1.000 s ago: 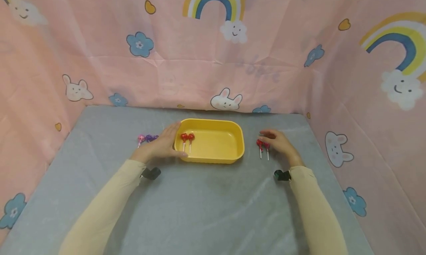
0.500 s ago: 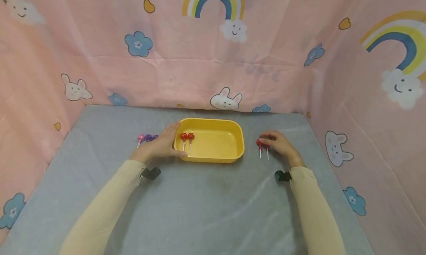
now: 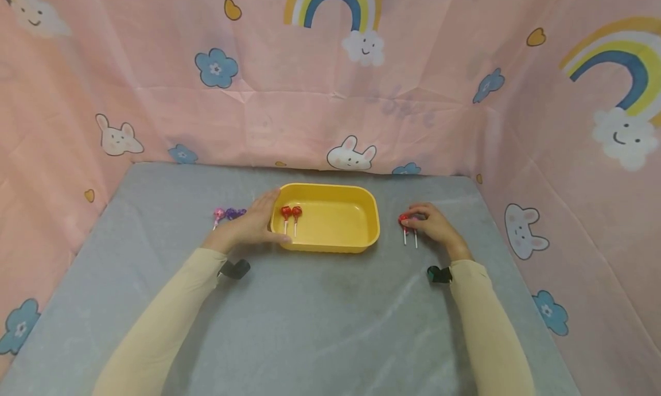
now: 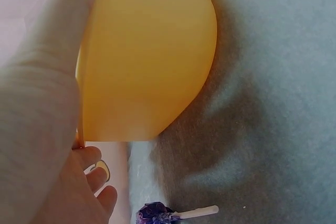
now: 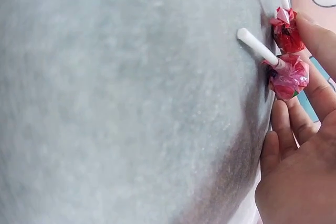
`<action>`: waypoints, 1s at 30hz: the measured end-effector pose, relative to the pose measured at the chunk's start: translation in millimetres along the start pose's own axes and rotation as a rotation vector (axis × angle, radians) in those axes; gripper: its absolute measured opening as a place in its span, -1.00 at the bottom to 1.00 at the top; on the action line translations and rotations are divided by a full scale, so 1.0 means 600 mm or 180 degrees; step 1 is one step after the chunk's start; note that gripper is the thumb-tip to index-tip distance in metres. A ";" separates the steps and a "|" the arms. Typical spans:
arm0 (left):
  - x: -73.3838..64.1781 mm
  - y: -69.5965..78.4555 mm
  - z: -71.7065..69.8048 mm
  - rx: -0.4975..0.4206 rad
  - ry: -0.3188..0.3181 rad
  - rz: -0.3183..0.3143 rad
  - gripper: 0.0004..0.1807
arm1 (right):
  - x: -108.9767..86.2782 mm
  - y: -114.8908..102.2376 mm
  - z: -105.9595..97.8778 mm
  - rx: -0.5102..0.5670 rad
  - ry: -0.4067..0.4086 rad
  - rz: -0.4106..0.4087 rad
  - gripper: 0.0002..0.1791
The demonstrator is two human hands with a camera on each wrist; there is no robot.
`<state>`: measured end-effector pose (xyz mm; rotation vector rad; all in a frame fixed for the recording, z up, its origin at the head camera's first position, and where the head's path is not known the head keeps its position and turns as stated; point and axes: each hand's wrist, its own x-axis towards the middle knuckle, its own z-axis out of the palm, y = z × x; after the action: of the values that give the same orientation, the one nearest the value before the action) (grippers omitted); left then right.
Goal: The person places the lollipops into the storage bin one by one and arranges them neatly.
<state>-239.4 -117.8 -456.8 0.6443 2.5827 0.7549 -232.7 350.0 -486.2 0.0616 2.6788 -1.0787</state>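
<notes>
My left hand point(image 3: 250, 224) spans the left end of a shallow yellow plastic box point(image 3: 341, 224), gripping it with the thumb at the near rim and the fingers at the far side. Two red lollipops point(image 3: 286, 212) lie side by side in the box's left part, sticks toward me. To the right of the box, my right hand point(image 3: 432, 224) pinches a red-wrapped lollipop point(image 5: 287, 32) by its head, between thumb and forefinger. Another lollipop point(image 5: 289, 80) in a pinkish-red wrapper sits right beside it, partly covered by the thumb in the head view.
Left of the box lie a pink lollipop point(image 3: 219, 213) and purple lollipops point(image 3: 230, 214), partly hidden by my left hand. A grey cloth point(image 3: 330, 315) covers the table. Pink printed curtains point(image 3: 289, 115) stand along its back and sides.
My right thumb and fingers have closed in on the left one of the two right-hand lollipops, which has shifted very slightly. The left hand and the box have stayed in place.
</notes>
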 end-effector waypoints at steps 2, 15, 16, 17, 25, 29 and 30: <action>0.001 0.001 0.000 -0.0007 0.0000 -0.0006 0.47 | -0.001 0.000 -0.001 0.0023 -0.0010 0.0016 -0.43; 0.001 0.004 0.001 0.0021 0.0008 0.0001 0.44 | -0.006 -0.011 -0.010 0.0128 -0.0064 0.0040 -0.43; 0.001 0.003 0.001 0.0028 0.0009 0.0009 0.44 | -0.006 -0.012 -0.011 0.0125 -0.0067 0.0050 -0.44; 0.001 0.003 0.001 0.0031 0.0011 0.0020 0.44 | -0.006 -0.013 -0.012 0.0117 -0.0070 0.0058 -0.44; 0.000 0.004 0.000 0.0002 -0.0018 0.0008 0.46 | -0.011 -0.030 -0.017 -0.0065 -0.0058 0.0132 -0.38; -0.001 0.003 -0.001 0.0024 -0.0025 -0.0001 0.46 | -0.009 -0.045 -0.016 -0.0007 -0.0034 0.0113 -0.38; -0.001 0.003 -0.001 0.0031 -0.0022 0.0000 0.46 | -0.008 -0.050 -0.015 0.0009 -0.0015 0.0115 -0.37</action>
<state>-238.6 -117.0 -454.8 0.6487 2.5816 0.7395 -233.9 335.0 -458.3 0.1073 2.6614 -1.0706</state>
